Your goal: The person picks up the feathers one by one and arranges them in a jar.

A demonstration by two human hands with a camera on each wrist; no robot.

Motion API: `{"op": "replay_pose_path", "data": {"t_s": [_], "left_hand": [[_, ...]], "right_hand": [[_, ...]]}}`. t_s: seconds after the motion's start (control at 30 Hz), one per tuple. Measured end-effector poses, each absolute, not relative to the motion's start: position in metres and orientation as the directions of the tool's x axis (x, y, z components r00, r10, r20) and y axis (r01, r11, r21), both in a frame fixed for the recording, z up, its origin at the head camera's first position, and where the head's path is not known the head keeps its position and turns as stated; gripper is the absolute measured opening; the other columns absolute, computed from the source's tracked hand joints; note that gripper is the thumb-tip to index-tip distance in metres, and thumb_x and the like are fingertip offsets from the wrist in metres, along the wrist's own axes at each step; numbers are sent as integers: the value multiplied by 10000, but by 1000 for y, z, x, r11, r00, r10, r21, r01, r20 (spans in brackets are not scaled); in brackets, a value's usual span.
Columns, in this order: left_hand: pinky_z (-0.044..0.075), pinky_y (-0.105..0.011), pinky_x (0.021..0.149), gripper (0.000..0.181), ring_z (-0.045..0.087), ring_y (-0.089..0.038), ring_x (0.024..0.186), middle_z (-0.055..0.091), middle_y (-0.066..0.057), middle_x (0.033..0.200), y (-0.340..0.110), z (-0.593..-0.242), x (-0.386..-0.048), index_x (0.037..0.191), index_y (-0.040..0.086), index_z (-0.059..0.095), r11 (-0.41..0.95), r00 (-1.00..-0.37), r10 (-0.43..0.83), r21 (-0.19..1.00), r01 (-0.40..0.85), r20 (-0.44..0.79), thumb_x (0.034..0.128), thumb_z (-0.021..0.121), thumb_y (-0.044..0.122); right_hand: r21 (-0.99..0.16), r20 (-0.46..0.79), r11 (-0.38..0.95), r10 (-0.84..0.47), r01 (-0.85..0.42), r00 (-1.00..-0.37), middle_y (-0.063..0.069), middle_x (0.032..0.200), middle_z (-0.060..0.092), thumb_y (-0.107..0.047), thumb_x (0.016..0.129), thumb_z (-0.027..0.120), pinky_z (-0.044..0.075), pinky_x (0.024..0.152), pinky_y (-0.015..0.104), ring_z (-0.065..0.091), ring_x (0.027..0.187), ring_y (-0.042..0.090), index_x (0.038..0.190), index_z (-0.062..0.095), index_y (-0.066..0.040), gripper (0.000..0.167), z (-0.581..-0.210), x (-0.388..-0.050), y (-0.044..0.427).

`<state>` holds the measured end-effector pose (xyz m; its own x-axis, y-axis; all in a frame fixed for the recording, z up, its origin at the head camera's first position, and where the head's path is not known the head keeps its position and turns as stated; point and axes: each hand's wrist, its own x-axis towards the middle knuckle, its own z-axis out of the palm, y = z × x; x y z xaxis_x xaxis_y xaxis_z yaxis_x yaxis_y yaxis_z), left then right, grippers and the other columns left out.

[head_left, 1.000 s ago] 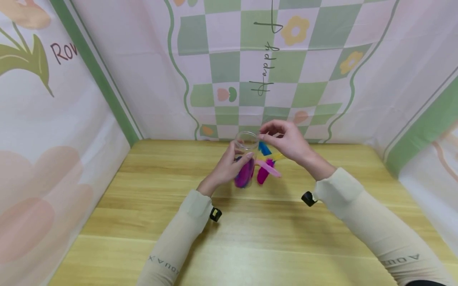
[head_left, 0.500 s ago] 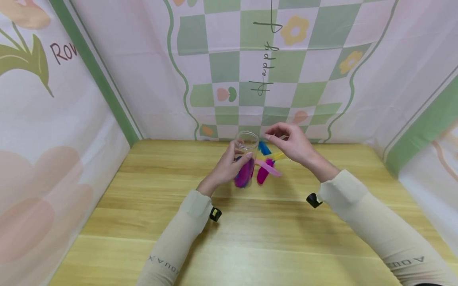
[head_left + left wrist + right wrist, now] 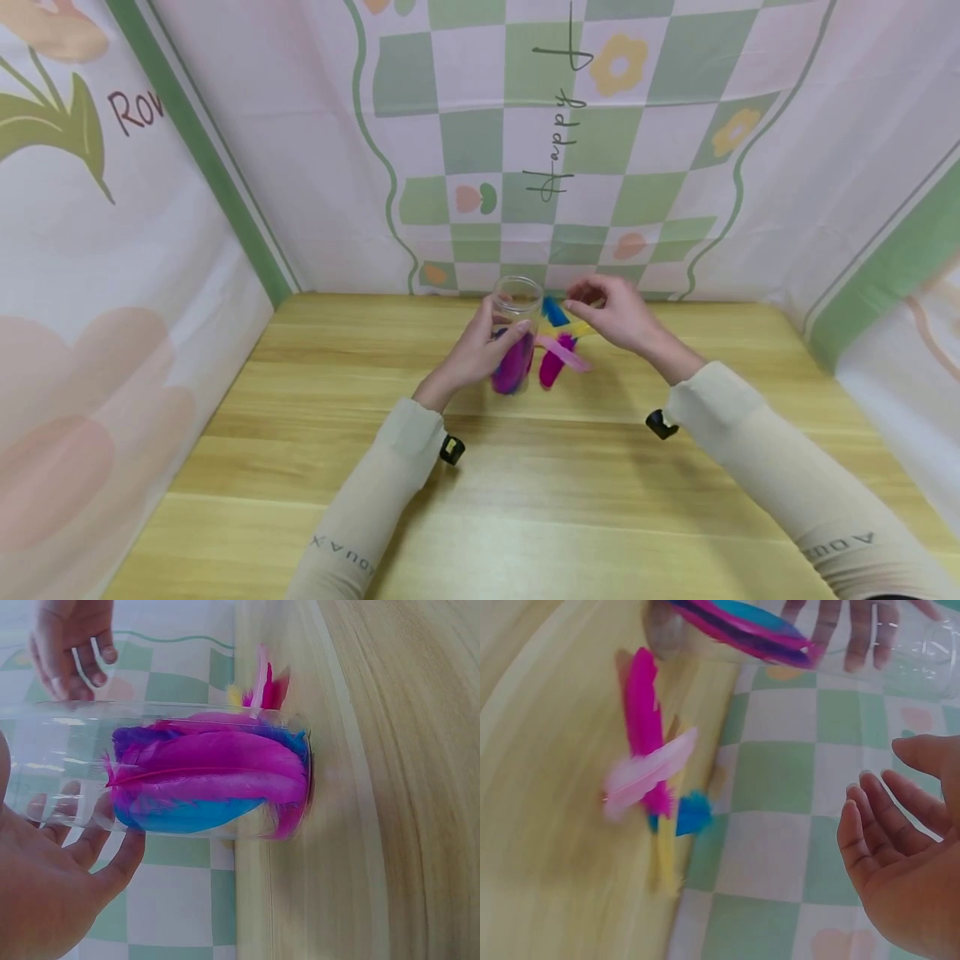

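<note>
My left hand (image 3: 480, 343) grips a clear, open-topped jar (image 3: 519, 310) that stands upright on the table. Magenta, purple and blue feathers (image 3: 214, 769) are packed in its lower part. My right hand (image 3: 615, 312) hovers right of the jar with loosely bent fingers and holds nothing; in the right wrist view thumb and fingers stand apart. Just below and left of it lies a loose pile of feathers: a magenta feather (image 3: 641, 705), a pale pink feather (image 3: 652, 772), a yellow feather (image 3: 666, 859) and a blue feather (image 3: 694, 814).
The wooden table (image 3: 480, 517) runs back to a printed cloth (image 3: 472, 142) hanging behind the jar. Similar cloth (image 3: 82, 350) hangs along the left side, and more cloth (image 3: 892, 275) on the right.
My right hand has moved away from the jar's mouth, to the right, and then down toward the loose feathers. The left hand and jar have stayed in place.
</note>
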<state>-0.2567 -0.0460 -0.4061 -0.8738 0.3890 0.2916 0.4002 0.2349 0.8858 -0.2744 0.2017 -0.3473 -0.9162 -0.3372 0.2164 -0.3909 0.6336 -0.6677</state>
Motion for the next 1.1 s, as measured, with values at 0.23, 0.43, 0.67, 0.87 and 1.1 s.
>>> {"op": "replay_pose_path", "data": {"t_s": [0.23, 0.43, 0.67, 0.87, 1.1], "left_hand": [[483, -427, 1068, 543, 536, -301, 1313, 462, -143, 1440, -46, -407, -257, 1466, 35, 299, 218, -873, 395, 894, 393, 287, 1078, 539, 330], [481, -435, 1070, 582, 535, -310, 1311, 451, -152, 1446, -47, -407, -258, 1483, -14, 285, 220, -871, 399, 893, 393, 286, 1081, 530, 327], [479, -419, 1074, 533, 536, -291, 1310, 442, -136, 1450, -47, -409, -259, 1465, 30, 302, 225, -870, 397, 888, 400, 291, 1083, 525, 327], [489, -434, 1061, 569, 535, -311, 1314, 463, -157, 1441, -47, -410, -259, 1482, -1, 287, 229, -871, 395, 887, 402, 293, 1083, 527, 326], [487, -429, 1063, 503, 528, -297, 1319, 455, -138, 1437, -48, -410, -259, 1457, 65, 303, 237, -871, 397, 885, 402, 289, 1087, 515, 331]], "right_hand": [[-657, 182, 647, -362, -387, -914, 175, 1106, 704, -166, 1004, 666, 564, 760, 353, 652, 1010, 321, 1184, 677, 6, 249, -364, -282, 207], [-628, 184, 661, -387, -411, -903, 208, 1072, 704, -85, 970, 695, 559, 828, 421, 660, 993, 345, 1171, 675, 77, 259, -379, -289, 209], [-603, 165, 681, -403, -415, -900, 206, 1047, 702, -36, 943, 709, 537, 869, 475, 656, 966, 338, 1118, 695, 76, 208, -394, -295, 212], [-596, 137, 682, -435, -424, -890, 183, 966, 716, 15, 918, 710, 548, 828, 450, 668, 909, 320, 1072, 700, 86, 170, -407, -302, 213], [-611, 59, 700, -425, -370, -903, 185, 984, 715, 48, 894, 694, 568, 850, 460, 667, 918, 306, 1096, 693, 95, 208, -419, -303, 211]]}}
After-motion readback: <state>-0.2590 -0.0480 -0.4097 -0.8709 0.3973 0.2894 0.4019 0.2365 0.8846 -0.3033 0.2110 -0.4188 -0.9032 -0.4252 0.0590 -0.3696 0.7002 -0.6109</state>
